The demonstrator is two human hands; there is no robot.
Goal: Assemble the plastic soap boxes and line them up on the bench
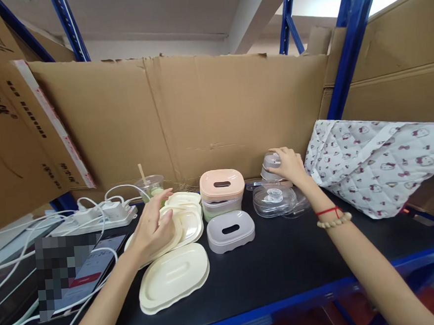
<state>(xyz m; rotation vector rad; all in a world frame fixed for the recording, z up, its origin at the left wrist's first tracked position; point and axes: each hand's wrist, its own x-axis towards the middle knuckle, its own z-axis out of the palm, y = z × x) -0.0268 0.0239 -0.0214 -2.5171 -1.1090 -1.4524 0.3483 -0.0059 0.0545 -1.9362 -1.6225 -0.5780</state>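
My left hand (pixel 155 225) is open, fingers apart, over several overlapping cream lids (pixel 193 226); whether it touches them I cannot tell. Nearer the front edge lies one more cream oval lid (pixel 176 274). In the middle stands a peach oval cover with a slot (pixel 207 185), on top of a grey-and-green stack (pixel 222 209). A grey slotted cover (pixel 218 240) sits before it. At the back right, my right hand (pixel 288 166) has its fingers round the upper part of a stack of clear plastic containers (pixel 269 172). Clear oval lids (pixel 270 206) lie just in front.
A power strip (pixel 105 217) with white chargers and cables is at the left, near a phone-like screen (pixel 94 270). Behind my left hand stands a clear cup with a straw (pixel 157 180). A quilted patterned bag (pixel 373 166) is at the right. Cardboard (pixel 214 118) walls the back.
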